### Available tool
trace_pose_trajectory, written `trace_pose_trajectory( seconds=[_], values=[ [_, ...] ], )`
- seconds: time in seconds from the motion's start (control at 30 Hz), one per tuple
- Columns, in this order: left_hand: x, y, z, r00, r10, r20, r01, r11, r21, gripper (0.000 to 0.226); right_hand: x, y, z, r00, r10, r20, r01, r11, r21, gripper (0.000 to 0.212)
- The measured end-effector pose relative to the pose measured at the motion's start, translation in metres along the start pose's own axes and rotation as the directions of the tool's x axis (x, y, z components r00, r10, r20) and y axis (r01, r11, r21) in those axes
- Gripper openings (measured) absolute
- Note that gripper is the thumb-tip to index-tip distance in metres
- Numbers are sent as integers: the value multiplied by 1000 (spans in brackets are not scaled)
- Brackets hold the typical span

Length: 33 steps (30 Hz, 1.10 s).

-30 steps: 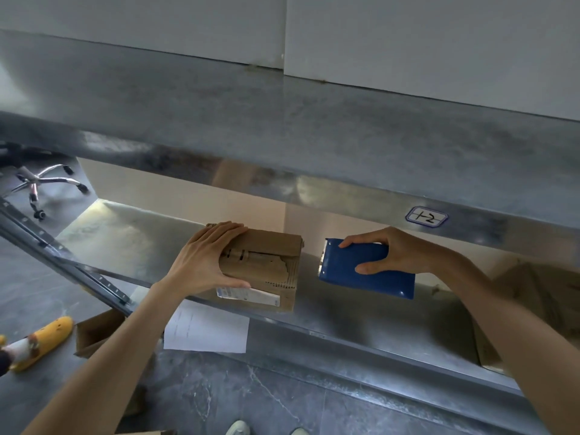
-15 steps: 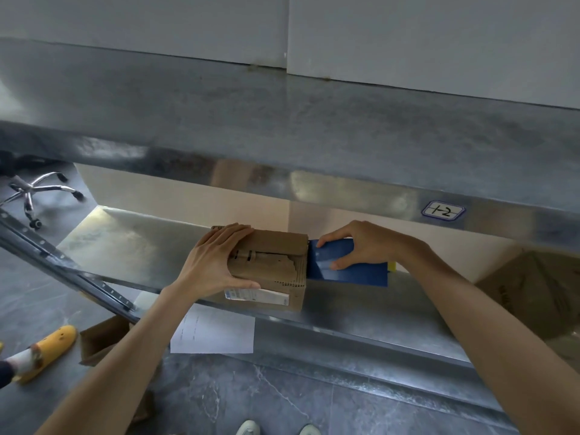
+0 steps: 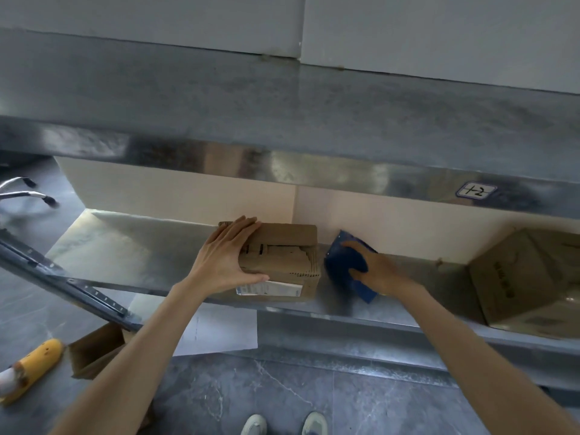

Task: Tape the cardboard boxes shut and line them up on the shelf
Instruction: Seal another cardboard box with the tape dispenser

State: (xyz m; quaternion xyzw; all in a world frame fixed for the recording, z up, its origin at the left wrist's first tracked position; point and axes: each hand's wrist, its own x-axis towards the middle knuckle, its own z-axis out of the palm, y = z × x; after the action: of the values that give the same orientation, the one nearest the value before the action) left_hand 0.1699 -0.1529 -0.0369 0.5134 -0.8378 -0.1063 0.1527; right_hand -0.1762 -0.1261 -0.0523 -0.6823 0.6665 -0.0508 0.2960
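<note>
A small brown cardboard box (image 3: 284,262) with a white label on its front stands on the lower metal shelf (image 3: 125,252). My left hand (image 3: 226,259) lies over the box's left end, fingers flat on top and thumb along the front. Just right of the box my right hand (image 3: 373,268) grips a blue tape dispenser (image 3: 343,266), tilted on the shelf and a little apart from the box. A larger cardboard box (image 3: 527,284) sits at the shelf's right end.
An upper metal shelf (image 3: 282,105) with a "+2" label (image 3: 476,190) overhangs the work area. On the floor lie a white paper sheet (image 3: 219,334), an open cardboard box (image 3: 94,346), a yellow slipper (image 3: 34,362) and a chair base (image 3: 25,193). A slanted metal rail (image 3: 62,284) crosses at left.
My right hand brought the blue dispenser left against the box's right end, then swung it back and down so it now lies tilted beside the box. My left hand stayed on the box.
</note>
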Motion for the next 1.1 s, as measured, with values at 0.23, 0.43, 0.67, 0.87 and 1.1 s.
trace_pose_trajectory(
  seconds=[0.23, 0.43, 0.67, 0.87, 1.1],
  values=[
    [-4, -2, -2, 999, -11, -36, 8, 996, -87, 105, 2, 0, 39, 991, 82, -109, -87, 995, -39, 61],
    [-5, -10, -3, 999, 30, -12, -32, 994, -102, 104, -3, -9, 24, 988, 58, -142, -85, 977, -195, 69],
    [-5, -20, 3, 997, 51, -56, -58, 988, -142, 102, -5, -74, 13, 873, -152, -463, 203, 977, 61, 48],
    [-7, -25, 15, 992, 32, -122, -65, 959, -275, 100, 10, -127, 45, 945, -143, -294, 273, 840, 469, 40],
    [-7, -30, 14, 986, 102, -134, -135, 952, -274, 99, 8, -123, 41, 937, -200, -285, 288, 906, 309, 44]
  ],
)
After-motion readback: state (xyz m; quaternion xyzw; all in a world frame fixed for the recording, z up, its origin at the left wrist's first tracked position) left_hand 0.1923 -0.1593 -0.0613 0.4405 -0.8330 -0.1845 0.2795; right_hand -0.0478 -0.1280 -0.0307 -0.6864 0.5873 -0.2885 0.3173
